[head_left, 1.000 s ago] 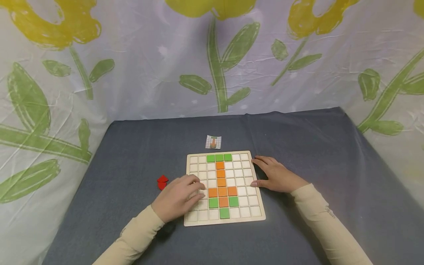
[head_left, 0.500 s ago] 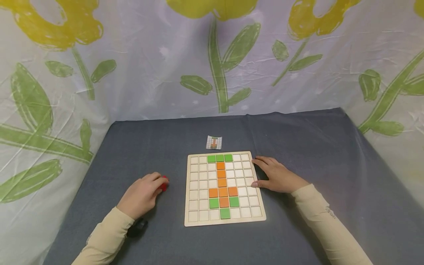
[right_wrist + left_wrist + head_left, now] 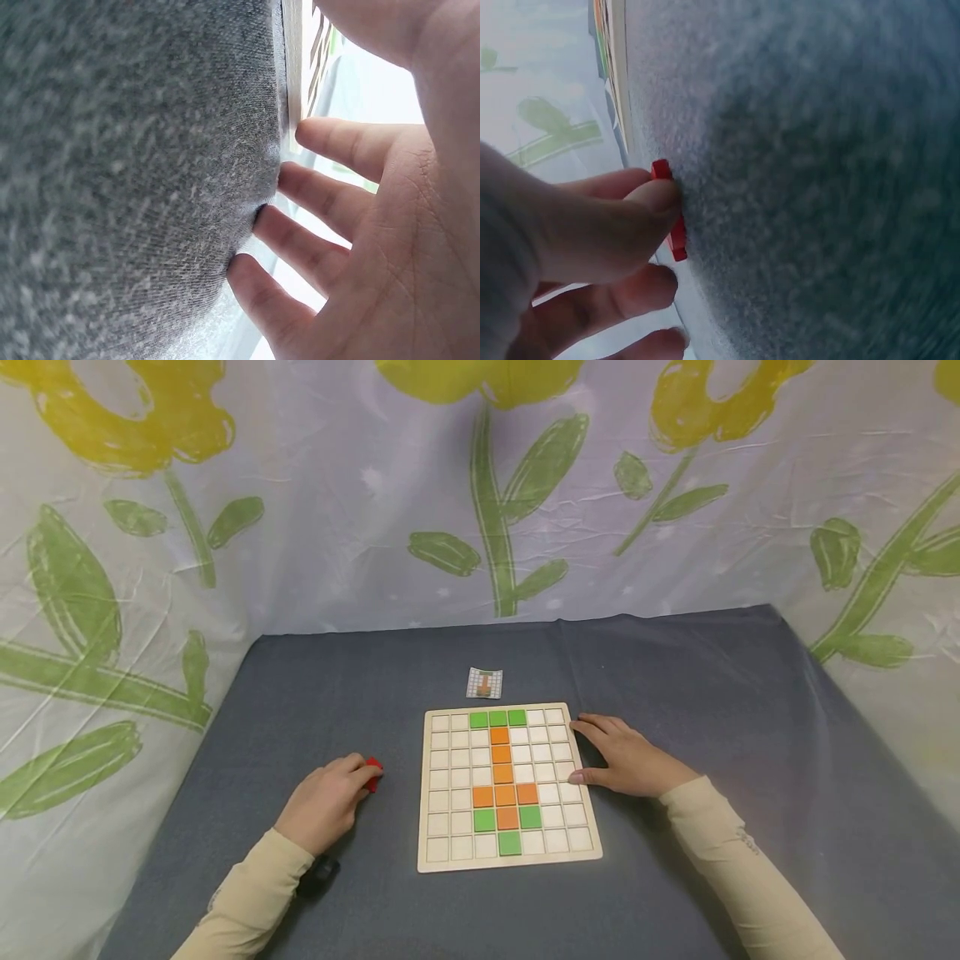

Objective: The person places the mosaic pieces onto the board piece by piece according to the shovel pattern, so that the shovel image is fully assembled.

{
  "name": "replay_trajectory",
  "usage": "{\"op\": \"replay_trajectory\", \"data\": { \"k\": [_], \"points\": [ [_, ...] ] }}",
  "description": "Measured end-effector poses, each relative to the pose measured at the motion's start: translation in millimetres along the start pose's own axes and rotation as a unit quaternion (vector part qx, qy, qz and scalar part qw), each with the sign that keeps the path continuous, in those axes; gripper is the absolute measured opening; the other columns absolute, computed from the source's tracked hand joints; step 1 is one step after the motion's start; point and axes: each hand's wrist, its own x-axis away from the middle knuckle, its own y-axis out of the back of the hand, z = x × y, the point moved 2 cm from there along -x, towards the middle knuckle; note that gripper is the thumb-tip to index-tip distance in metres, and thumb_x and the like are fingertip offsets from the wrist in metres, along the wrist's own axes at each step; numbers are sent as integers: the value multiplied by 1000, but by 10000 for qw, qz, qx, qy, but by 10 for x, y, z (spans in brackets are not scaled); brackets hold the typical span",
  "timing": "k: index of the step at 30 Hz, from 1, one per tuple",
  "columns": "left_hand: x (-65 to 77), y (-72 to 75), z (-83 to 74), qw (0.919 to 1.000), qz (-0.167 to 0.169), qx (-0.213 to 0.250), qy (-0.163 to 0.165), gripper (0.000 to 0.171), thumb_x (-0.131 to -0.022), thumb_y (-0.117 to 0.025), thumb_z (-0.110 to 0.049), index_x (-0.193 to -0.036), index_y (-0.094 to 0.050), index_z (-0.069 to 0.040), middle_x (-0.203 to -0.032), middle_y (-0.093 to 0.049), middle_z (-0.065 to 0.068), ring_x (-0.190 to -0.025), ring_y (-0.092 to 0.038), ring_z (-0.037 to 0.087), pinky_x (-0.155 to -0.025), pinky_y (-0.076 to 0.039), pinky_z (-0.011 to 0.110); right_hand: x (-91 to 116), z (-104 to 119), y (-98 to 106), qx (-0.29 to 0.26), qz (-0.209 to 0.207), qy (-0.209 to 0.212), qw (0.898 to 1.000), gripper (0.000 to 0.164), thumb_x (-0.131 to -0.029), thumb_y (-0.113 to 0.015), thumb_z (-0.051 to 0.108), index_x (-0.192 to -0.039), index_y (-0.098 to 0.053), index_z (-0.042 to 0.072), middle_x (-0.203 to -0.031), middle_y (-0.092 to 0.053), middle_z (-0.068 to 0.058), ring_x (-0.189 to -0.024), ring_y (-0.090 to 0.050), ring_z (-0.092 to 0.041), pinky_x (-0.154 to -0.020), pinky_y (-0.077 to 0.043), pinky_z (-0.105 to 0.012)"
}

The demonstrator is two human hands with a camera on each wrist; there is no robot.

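A pale wooden grid board [image 3: 422,793] lies on the dark cloth, with green tiles [image 3: 509,843] and orange tiles [image 3: 501,772] set in some of its squares. To the left of the board, my left hand [image 3: 324,797] pinches a thin red tile [image 3: 374,763] between thumb and index finger. The left wrist view shows the red tile [image 3: 678,244] low against the cloth, its middle covered by the thumb. My right hand [image 3: 626,758] rests at the board's right edge, fingers spread; in the right wrist view several fingertips touch the cloth and one meets the board's side [image 3: 295,82].
Behind the board lies a small card [image 3: 484,683] printed with a grid pattern. The dark cloth [image 3: 360,681] covers the whole table, and a white curtain with painted flowers [image 3: 330,527] hangs at the back and sides.
My left hand has left the board's left edge, moved left to the red pieces on the cloth, and now pinches there. My right hand has stayed at the board's right edge.
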Motion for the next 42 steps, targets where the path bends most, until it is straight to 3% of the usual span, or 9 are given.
{"op": "replay_trajectory", "data": {
  "k": [9, 14, 21, 29, 38, 42],
  "points": [
    [-2, -7, -33, 9997, 164, 51, 148, 29, -73, -84, -17, -96, -71, -5, -88, -62, 3, -74, -59, 19, -63, -50, 36, -6, 2, -8, 32, 9, 1, 10000, 87, -83, -67, 55, -149, -34, 9, -152, -31, -17, -139, -28, -37, -106, -33, -56],
    [10, -8, -31, 9996, 191, 230, -20, 32, -75, -82, -13, -104, -71, -4, -96, -66, 5, -82, -64, 21, -69, -53, 39, -7, -2, -12, 21, 7, -1, 10000, 87, -83, -67, 56, -149, -34, 10, -152, -31, -16, -139, -28, -37, -106, -33, -56],
    [19, -18, -30, 9983, -101, 419, -402, 19, -77, -80, -9, -94, -71, -9, -90, -62, 2, -78, -62, 18, -64, -52, 37, -5, -3, -9, 31, -1, -7, 10000, 87, -82, -67, 56, -149, -34, 11, -152, -31, -16, -139, -29, -37, -106, -33, -56],
    [-41, -11, -90, 9974, -214, 527, -452, 11, -81, -76, -13, -91, -71, -13, -89, -63, -2, -77, -61, 14, -65, -51, 35, 2, -13, -14, 59, -5, -2, 10000, 87, -83, -67, 56, -149, -34, 10, -152, -31, -16, -139, -29, -37, -106, -32, -56],
    [-58, -1, -93, 9988, 98, 384, -291, 31, -75, -83, -18, -101, -69, -10, -96, -63, 2, -82, -61, 18, -69, -51, 37, -12, -4, -5, 65, -51, -8, 10000, 87, -82, -68, 55, -148, -35, 10, -152, -32, -16, -139, -29, -37, -107, -32, -56],
    [-47, -14, -81, 9986, 120, 431, -280, 29, -75, -82, -12, -101, -69, -6, -93, -63, 3, -80, -61, 19, -69, -52, 37, -11, -7, -5, 83, -47, -11, 10000, 87, -82, -68, 55, -148, -35, 10, -152, -32, -16, -139, -29, -37, -106, -32, -56]
  ]
}}
